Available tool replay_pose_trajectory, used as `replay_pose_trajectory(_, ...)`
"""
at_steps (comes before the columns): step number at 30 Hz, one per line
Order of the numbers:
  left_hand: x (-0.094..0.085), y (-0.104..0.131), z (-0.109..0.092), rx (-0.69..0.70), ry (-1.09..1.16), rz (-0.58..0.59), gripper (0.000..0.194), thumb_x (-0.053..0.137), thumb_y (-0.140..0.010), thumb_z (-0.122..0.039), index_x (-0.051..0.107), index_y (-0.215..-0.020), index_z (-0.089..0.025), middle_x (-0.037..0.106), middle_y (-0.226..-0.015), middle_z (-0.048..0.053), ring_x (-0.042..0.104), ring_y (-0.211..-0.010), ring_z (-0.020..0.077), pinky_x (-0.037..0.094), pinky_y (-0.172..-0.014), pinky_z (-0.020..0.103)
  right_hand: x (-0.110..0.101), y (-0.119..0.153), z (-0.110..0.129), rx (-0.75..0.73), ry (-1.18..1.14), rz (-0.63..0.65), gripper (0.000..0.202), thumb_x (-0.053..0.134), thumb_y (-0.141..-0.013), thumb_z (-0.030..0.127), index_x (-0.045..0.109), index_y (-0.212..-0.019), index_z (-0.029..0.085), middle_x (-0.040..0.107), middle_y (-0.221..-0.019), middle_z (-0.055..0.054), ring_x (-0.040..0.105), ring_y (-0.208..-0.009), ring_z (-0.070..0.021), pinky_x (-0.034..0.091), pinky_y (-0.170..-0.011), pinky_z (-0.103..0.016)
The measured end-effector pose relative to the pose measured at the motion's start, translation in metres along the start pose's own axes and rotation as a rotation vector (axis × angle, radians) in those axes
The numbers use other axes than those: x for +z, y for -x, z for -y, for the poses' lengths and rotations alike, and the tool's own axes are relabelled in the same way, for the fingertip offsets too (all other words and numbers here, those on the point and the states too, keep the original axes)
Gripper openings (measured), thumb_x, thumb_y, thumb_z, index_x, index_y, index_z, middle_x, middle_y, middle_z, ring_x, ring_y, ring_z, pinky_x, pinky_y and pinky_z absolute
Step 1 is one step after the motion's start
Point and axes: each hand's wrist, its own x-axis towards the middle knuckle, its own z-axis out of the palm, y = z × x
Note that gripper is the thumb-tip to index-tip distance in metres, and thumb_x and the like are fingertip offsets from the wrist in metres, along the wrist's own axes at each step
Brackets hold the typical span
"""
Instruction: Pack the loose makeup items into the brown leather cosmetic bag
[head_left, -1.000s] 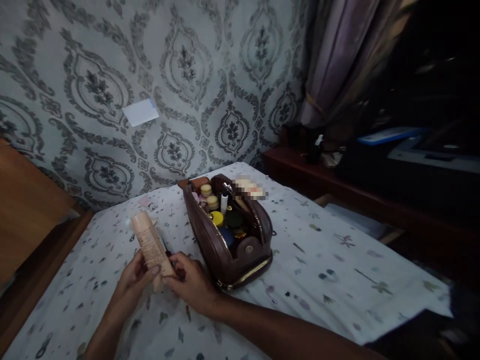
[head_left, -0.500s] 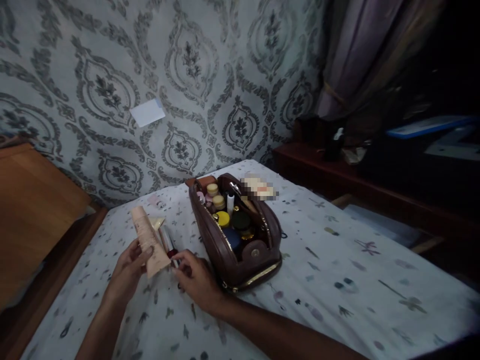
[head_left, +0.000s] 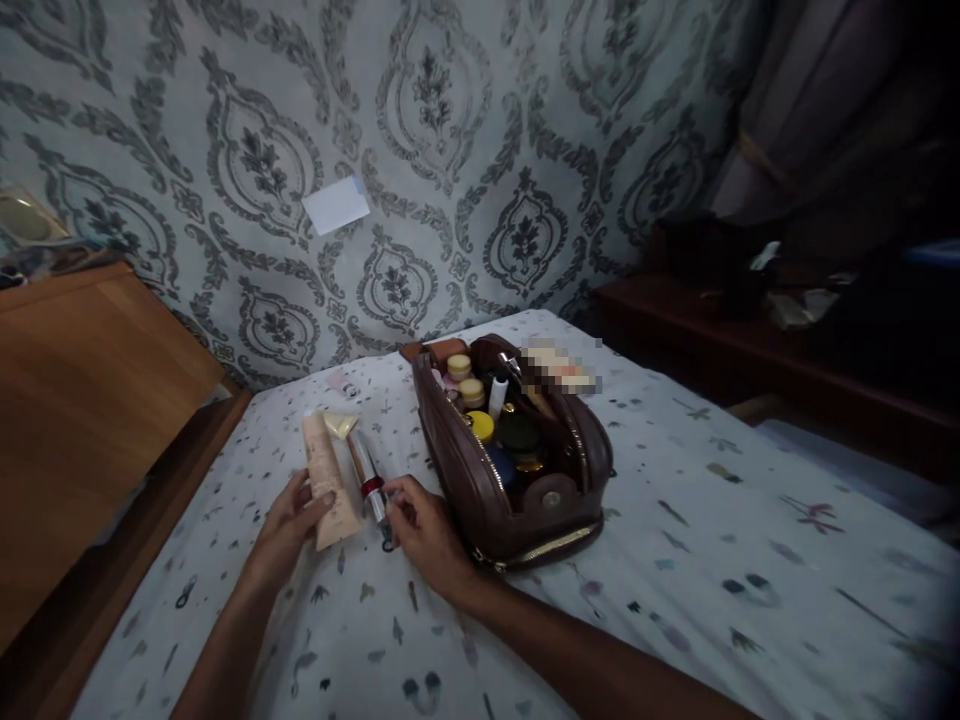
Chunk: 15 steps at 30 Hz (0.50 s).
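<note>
My left hand is closed round the lower part of a peach-coloured tube. Beside that tube lie a smaller pale tube and a slim silver item with a red band. The fingertips of my right hand are pinched together at the lower end of the slim item; whether they grip it is hard to tell. Just right of this hand stands an unzipped brown bag, holding several jars, one with a yellow lid, and a white tube.
A patterned white sheet lies under everything. Behind the bag is a blurred-out flat item. A wooden panel rises at the left, and a dark red ledge runs along the right. White paper is on the wall.
The view has swung left, so the scene sits further right. The peach tube is more upright, and more of the slim item with the red band now shows between my hands.
</note>
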Motion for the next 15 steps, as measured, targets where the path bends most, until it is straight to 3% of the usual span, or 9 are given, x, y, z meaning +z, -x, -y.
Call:
replay_pose_trajectory(3,0.006,0.009,-0.027,0.121,-0.069,0.046,0.077,0.082,-0.061,-0.044,0.053,-0.129,-0.022,0.068,-0.116,0.009,0.067,-0.097,0.0264,0.054,-0.07,0.026,0.001,0.002,-0.001,0.004,0.01,-0.002,0.016,0.049,-0.087,0.019,0.057,-0.101,0.021,0.057,-0.071,0.004,0.055,-0.056,-0.0093,0.042,-0.052,-0.018)
replay_pose_trajectory(7,0.022,0.015,-0.076,0.302,-0.271,0.206,0.072,0.081,-0.063,-0.038,0.057,-0.13,-0.024,0.068,-0.119,0.008,0.065,-0.103,0.0287,0.053,-0.084,0.029,0.002,0.004,0.001,0.046,0.012,-0.002,0.02,0.049,-0.085,0.015,0.058,-0.102,0.022,0.058,-0.074,0.004,0.055,-0.058,-0.0098,0.042,-0.053,-0.018)
replay_pose_trajectory(12,0.044,0.009,-0.132,0.635,-0.703,0.287,0.055,0.076,-0.069,-0.044,0.069,-0.12,-0.025,0.07,-0.115,0.006,0.065,-0.1,0.0293,0.052,-0.072,0.023,0.0,0.005,0.007,0.045,0.009,0.011,0.02,0.048,-0.086,0.014,0.056,-0.101,0.024,0.055,-0.073,0.005,0.053,-0.057,-0.0082,0.039,-0.052,-0.017)
replay_pose_trajectory(15,0.056,0.005,-0.157,0.797,-0.847,0.358,0.048,0.075,-0.069,-0.043,0.072,-0.115,-0.028,0.072,-0.109,0.004,0.066,-0.096,0.0292,0.051,-0.07,0.024,-0.001,0.005,0.009,0.067,0.022,0.006,0.021,0.047,-0.086,0.013,0.056,-0.102,0.024,0.052,-0.069,0.006,0.052,-0.056,-0.0088,0.038,-0.053,-0.017)
